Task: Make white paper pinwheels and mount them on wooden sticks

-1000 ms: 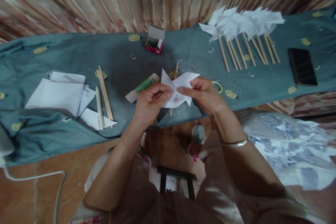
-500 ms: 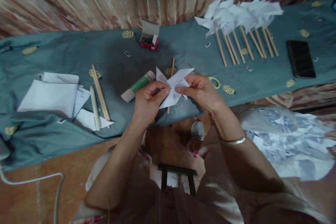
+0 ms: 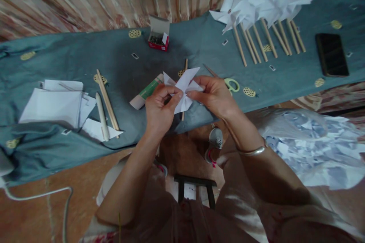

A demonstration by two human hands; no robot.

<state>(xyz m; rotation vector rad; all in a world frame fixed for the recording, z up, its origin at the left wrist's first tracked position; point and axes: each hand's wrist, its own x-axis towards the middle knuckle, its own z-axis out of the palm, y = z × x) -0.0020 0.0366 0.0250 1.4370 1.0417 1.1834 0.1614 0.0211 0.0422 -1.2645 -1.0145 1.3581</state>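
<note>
Between my hands is a white paper pinwheel [image 3: 186,79], its pointed blades folded in toward the middle. My left hand [image 3: 162,108] pinches it near the centre from the left, thumb and forefinger closed. From the other side my right hand [image 3: 217,97] pinches it close to the centre as well. Below the paper a wooden stick [image 3: 186,63] lies on the cloth, partly hidden by the pinwheel. Green-handled scissors [image 3: 232,85] lie beside my right hand, their blades partly covered. A green and beige cardboard tube [image 3: 146,92] rests just behind my left hand.
A red box of small metal pieces [image 3: 159,40] stands open at the back. Finished pinwheels [image 3: 256,7] on sticks lie back right, near a black phone [image 3: 332,55]. Paper sheets [image 3: 53,106], a pen [image 3: 102,117] and sticks [image 3: 107,100] are at left. A bag of paper scraps [image 3: 313,148] sits right.
Both hands keep their pinch on the pinwheel, which has tilted slightly. More of the scissors shows beside my right hand. The whole view has shifted a little.
</note>
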